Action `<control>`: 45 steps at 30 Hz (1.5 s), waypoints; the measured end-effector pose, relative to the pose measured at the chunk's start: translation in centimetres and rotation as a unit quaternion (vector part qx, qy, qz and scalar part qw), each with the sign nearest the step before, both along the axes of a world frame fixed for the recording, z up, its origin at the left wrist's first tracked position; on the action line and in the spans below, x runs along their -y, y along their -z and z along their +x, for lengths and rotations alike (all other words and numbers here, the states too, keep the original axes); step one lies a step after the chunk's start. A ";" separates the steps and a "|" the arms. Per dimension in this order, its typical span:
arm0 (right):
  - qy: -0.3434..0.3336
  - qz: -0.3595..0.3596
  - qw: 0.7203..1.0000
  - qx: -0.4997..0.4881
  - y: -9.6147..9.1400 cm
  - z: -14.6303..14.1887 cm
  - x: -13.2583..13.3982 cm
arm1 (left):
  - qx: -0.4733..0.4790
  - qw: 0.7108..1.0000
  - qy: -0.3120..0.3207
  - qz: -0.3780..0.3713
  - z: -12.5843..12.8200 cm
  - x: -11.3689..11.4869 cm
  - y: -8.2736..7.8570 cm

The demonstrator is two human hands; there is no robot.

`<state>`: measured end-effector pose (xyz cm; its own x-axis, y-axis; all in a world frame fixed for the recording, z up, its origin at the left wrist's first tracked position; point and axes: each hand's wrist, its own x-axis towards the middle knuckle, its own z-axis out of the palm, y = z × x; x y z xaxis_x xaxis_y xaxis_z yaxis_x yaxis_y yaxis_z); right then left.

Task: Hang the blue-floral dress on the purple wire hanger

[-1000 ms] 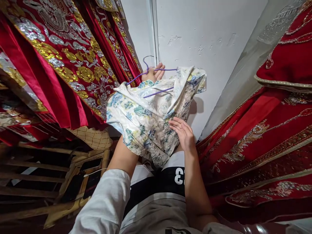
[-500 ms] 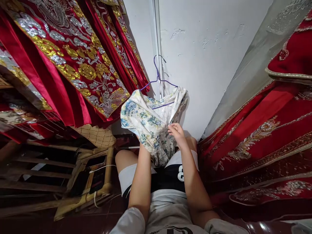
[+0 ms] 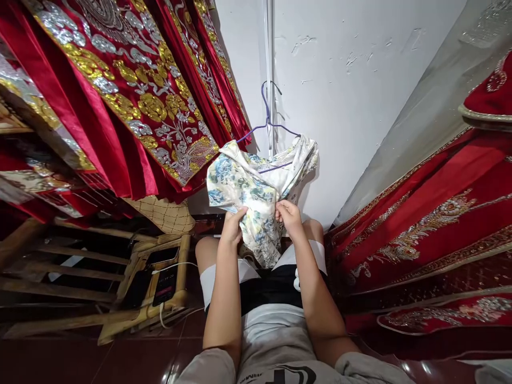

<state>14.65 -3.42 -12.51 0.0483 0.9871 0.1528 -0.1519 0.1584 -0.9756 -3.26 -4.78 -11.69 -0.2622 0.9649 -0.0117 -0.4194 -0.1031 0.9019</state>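
A white garment with a blue and green flower print (image 3: pixel 244 184) hangs on a purple wire hanger (image 3: pixel 267 114) in front of me, against a white wall. My left hand (image 3: pixel 233 224) pinches the cloth at its lower middle, fingers closed on the fabric. My right hand (image 3: pixel 288 216) grips the same cloth just to the right, fingers also closed on it. Both hands sit close together above my knees. The garment's lower end bunches between them.
Red robes with gold and silver embroidery (image 3: pixel 120 90) hang at the left, and more red embroidered cloth (image 3: pixel 424 229) fills the right. A wooden stool (image 3: pixel 156 288) with a phone and white cable on it stands at lower left. The floor is dark red tile.
My left hand has come out from inside the garment near the hanger and now grips the cloth low down beside my right hand. The view has pulled back; the garment appears farther away.
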 end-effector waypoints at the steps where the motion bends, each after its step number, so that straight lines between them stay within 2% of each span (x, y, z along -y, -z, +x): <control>1: 0.008 -0.010 1.000 -0.007 -0.2 0.3 0.2 | -0.023 0.997 -0.078 0.007 -0.1 -0.4 0.6; 2: 0.016 -0.025 0.999 -0.014 -0.3 0.5 0.3 | -0.057 0.985 -0.163 0.018 -0.1 -0.7 1.2; 4: 0.013 -0.053 0.998 -0.015 -0.5 0.9 0.5 | -0.152 0.935 -0.313 0.070 0.4 -0.8 2.3; 5: -0.003 -0.061 0.998 -0.005 -0.7 0.9 0.6 | -0.205 0.908 -0.351 0.107 0.9 -0.7 2.8; 6: -0.029 -0.064 0.997 0.010 -0.8 0.9 0.7 | -0.255 0.890 -0.350 0.144 1.6 -0.5 3.2; 7: -0.059 -0.063 0.996 0.029 -0.9 0.8 0.9 | -0.298 0.885 -0.311 0.178 2.3 -0.2 3.5; 9: -0.110 -0.058 0.990 0.063 -1.3 0.4 1.3 | -0.342 0.897 -0.172 0.223 3.9 0.2 4.0; 11: -0.139 -0.060 0.985 0.080 -1.7 0.1 1.7 | -0.339 0.912 -0.057 0.222 5.3 0.4 4.2; 12: -0.144 -0.064 0.984 0.081 -1.9 0.0 1.8 | -0.332 0.919 -0.037 0.210 5.9 0.4 4.2; 14: -0.140 -0.070 0.985 0.073 -2.7 0.1 1.8 | -0.323 0.926 -0.046 0.190 6.5 0.3 4.2; 17: -0.100 -0.048 0.993 0.043 -5.0 0.5 0.6 | -0.330 0.923 -0.046 0.193 6.7 0.0 4.4; 21: -0.031 0.024 0.999 0.012 -10.7 0.5 -3.2 | -0.361 0.913 -0.018 0.189 6.6 -0.8 5.2; 23: -0.011 0.031 0.999 0.010 -13.6 0.2 -5.2 | -0.390 0.899 -0.005 0.199 6.3 -1.7 5.2; 25: 0.003 0.043 0.999 0.006 -15.5 -0.2 -6.8 | -0.454 0.865 0.025 0.212 5.8 -2.7 4.6; 27: 0.005 0.050 0.999 -0.001 -16.3 -0.4 -7.8 | -0.550 0.804 0.079 0.210 5.2 -3.6 3.5; 31: 0.007 0.051 0.999 -0.017 -15.9 -0.5 -8.3 | -0.712 0.650 0.179 0.195 4.1 -3.9 1.2; 33: 0.012 0.062 0.998 -0.020 -15.9 -0.5 -8.3 | -0.746 0.601 0.211 0.195 3.8 -3.5 0.4; 34: 0.010 0.070 0.997 -0.019 -15.9 -0.5 -8.3 | -0.750 0.591 0.223 0.196 3.7 -3.3 -0.1; 36: -0.003 0.090 0.996 -0.011 -16.2 -0.4 -8.1 | -0.738 0.598 0.232 0.209 3.4 -3.3 -1.4; 37: -0.011 0.099 0.995 -0.006 -16.2 -0.4 -8.0 | -0.720 0.616 0.225 0.225 3.3 -3.4 -2.4; 39: -0.026 0.114 0.993 0.007 -16.3 -0.1 -7.7 | -0.656 0.684 0.167 0.273 2.9 -4.1 -4.9; 41: -0.037 0.125 0.991 0.023 -16.2 0.0 -7.4 | -0.561 0.759 0.066 0.322 2.6 -5.1 -7.9; 42: -0.041 0.131 0.990 0.033 -16.1 0.0 -7.3 | -0.518 0.784 0.018 0.341 2.6 -5.7 -9.4; 43: -0.043 0.139 0.988 0.043 -16.0 -0.1 -7.3 | -0.493 0.793 -0.010 0.357 2.6 -6.2 -10.9; 45: -0.038 0.156 0.985 0.065 -15.7 -0.2 -7.4 | -0.491 0.785 -0.022 0.377 2.7 -7.1 -13.3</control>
<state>14.42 3.94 3.21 -0.0632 0.8910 0.4495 -0.0520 0.4469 -0.8931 -0.57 2.29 1.60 0.1794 0.5901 0.7872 0.4591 -0.7579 0.4635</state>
